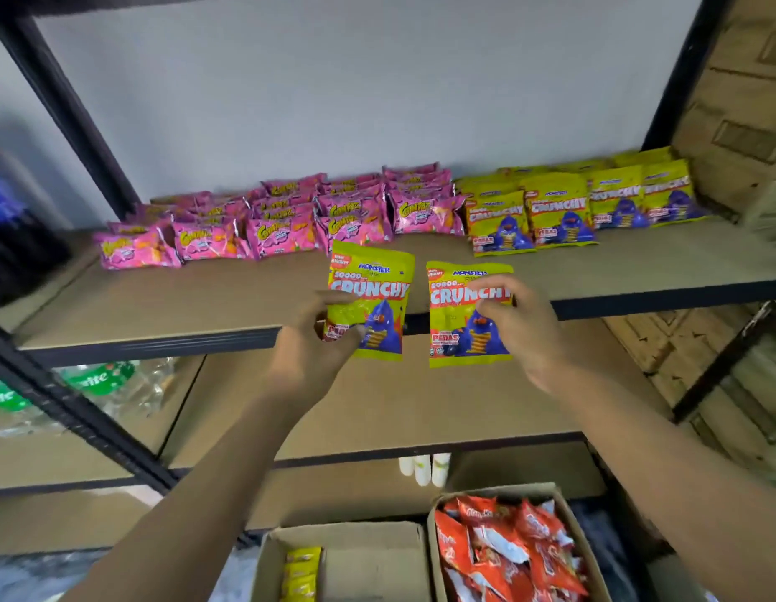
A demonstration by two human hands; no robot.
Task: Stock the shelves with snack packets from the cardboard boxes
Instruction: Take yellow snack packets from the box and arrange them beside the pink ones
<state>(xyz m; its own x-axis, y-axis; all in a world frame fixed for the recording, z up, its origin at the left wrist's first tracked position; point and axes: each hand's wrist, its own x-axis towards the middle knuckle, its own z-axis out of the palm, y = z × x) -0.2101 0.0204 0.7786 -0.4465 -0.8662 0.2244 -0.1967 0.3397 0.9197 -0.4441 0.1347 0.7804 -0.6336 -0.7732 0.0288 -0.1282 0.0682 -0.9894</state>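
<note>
My left hand grips a green Crunchy snack packet by its lower left edge, held upright just in front of the upper shelf. My right hand pinches a second green Crunchy packet at its right side, level with the shelf's front edge. On the shelf behind stand rows of pink packets at the left and green Crunchy packets at the right. Below, one cardboard box holds a few yellow-green packets, and another box is full of red packets.
A bare lower shelf lies under the upper one. Black metal uprights frame the unit. Green-labelled plastic bottles lie on the neighbouring shelf at the left. Stacked cardboard cartons stand at the right. White bottles sit under the lower shelf.
</note>
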